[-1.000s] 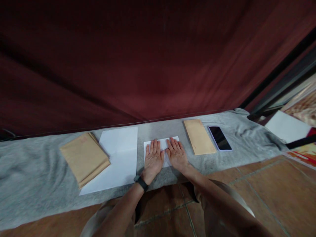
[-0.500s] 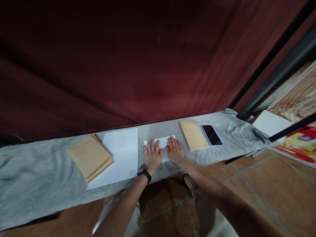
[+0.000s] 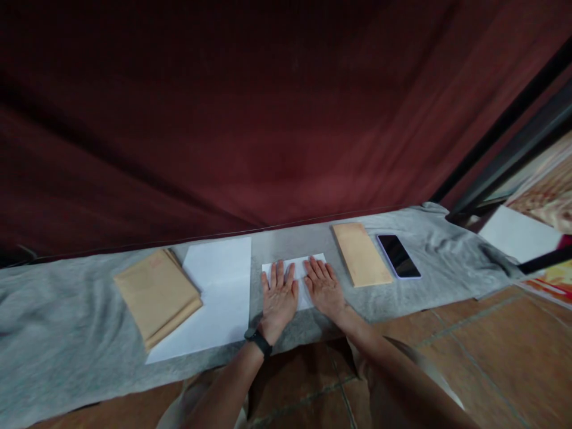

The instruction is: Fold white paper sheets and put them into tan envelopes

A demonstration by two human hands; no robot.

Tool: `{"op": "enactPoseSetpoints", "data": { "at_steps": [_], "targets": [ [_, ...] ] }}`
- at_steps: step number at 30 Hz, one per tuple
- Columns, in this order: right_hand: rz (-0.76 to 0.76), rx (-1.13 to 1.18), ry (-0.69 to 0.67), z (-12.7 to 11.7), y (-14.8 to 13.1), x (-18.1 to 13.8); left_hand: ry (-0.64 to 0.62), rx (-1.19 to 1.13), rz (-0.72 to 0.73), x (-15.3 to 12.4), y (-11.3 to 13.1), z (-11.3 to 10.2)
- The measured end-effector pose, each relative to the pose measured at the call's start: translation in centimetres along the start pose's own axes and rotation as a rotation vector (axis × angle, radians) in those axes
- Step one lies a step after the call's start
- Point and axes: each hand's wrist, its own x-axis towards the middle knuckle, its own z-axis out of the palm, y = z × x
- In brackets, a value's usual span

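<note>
A small folded white paper (image 3: pixel 298 266) lies on a grey cloth (image 3: pixel 67 310) that covers a low surface. My left hand (image 3: pixel 279 295), with a black band on its wrist, lies flat on the paper's left part, fingers spread. My right hand (image 3: pixel 324 286) presses flat on the paper's right part. Neither hand grips anything. A stack of white sheets (image 3: pixel 214 286) lies just left of my left hand. A single tan envelope (image 3: pixel 361 253) lies just right of my right hand.
A pile of tan envelopes (image 3: pixel 155 294) sits at the left, overlapping the white sheets. A dark phone (image 3: pixel 398 255) lies face up beside the single envelope. A dark red curtain (image 3: pixel 250 119) hangs behind. Brown floor tiles (image 3: pixel 491 351) lie in front; a white sheet (image 3: pixel 518 233) sits at far right.
Both hands stay flat on the folded paper, side by side. Only the head camera has shifted, so the scene sits slightly lower in the picture.
</note>
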Motion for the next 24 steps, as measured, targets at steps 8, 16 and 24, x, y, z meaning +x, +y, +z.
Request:
{"op": "enactPoseSetpoints", "data": {
  "at_steps": [8, 16, 24],
  "targets": [
    [0.072, -0.05, 0.046, 0.0, 1.6, -0.3, -0.014, 0.049, -0.05, 0.2, -0.1, -0.1],
    [0.072, 0.03, 0.05, -0.6, 0.2, 0.7, 0.033, 0.102, -0.026, 0.1, -0.3, 0.0],
    [-0.111, 0.107, -0.023, -0.3, -1.8, 1.0, 0.032, 0.063, 0.098, 0.1, -0.8, 0.4]
  ]
}}
